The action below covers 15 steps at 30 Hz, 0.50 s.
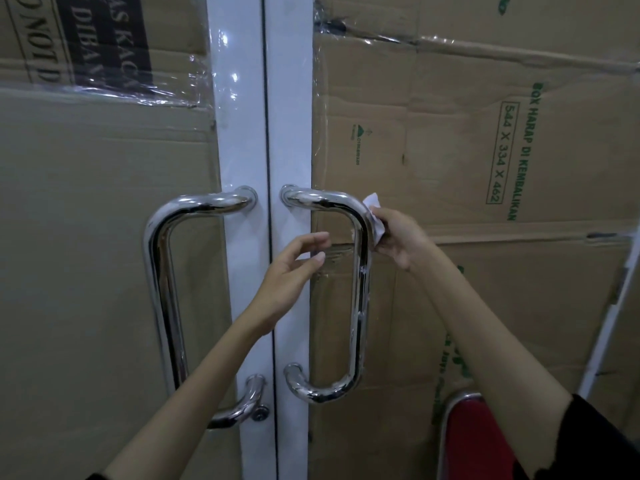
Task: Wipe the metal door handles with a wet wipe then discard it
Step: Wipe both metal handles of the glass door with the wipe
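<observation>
Two polished metal D-shaped handles are fixed on a white double door. The left handle (162, 289) hangs free. My right hand (401, 237) pinches a white wet wipe (375, 216) against the upper outer bend of the right handle (362, 292). My left hand (294, 268) hovers in front of the door frame inside the right handle's loop, fingers relaxed and holding nothing. Small droplets or smears show on the right handle's vertical bar.
Brown cardboard sheets (485, 150) taped with clear plastic cover both door panes. A white door frame (252, 133) runs down the middle, with a keyhole (259, 415) near the lower left handle mount. A red chair with a metal frame (467, 438) stands at the lower right.
</observation>
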Tool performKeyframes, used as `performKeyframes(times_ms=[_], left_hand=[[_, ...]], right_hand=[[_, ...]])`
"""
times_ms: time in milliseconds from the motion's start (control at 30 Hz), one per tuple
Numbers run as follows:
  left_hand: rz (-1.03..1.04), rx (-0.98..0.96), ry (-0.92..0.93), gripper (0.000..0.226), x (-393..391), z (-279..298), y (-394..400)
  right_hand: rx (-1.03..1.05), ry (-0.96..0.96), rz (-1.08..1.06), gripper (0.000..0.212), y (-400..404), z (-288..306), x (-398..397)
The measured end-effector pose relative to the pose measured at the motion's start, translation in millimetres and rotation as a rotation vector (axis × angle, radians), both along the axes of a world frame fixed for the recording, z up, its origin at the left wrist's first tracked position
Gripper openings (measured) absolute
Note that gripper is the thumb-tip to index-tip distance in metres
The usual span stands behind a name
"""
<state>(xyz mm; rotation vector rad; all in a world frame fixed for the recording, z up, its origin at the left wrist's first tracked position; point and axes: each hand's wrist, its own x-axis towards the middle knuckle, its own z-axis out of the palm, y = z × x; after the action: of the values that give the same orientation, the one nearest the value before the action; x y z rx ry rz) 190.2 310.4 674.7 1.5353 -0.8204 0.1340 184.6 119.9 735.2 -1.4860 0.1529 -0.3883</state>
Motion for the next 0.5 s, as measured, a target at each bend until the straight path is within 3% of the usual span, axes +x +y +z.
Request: performKeyframes(times_ms=[100,167,267,333,500], left_hand=[[0.011,-0.017,0.017,0.03,0.8,0.1,2.0],[0.027,-0.046,0.047,0.029,2.1,3.2,3.8],[0.041,-0.079,0.064,0.028,3.3,5.4,7.8],[0.018,-0.04,0.059,0.03,3.6,6.3,9.3],[-0.053,0.075,0.081,0.032,-0.4,8.1,-1.3]], right_hand=[[-0.24,-0.239,-0.131,0.019,6.1,-0.2,-0.1],[-0.228,-0.312,-0.099,0.021,7.0,-7.9,-1.6],[0.043,-0.084,0.048,0.028,0.2,-21.5,-2.6],[0.044,-0.006,0.002,0.023,-2.3,-20.0,-0.4],[-0.081,-0.418,-0.047,0.025,14.5,-4.9,-6.3]])
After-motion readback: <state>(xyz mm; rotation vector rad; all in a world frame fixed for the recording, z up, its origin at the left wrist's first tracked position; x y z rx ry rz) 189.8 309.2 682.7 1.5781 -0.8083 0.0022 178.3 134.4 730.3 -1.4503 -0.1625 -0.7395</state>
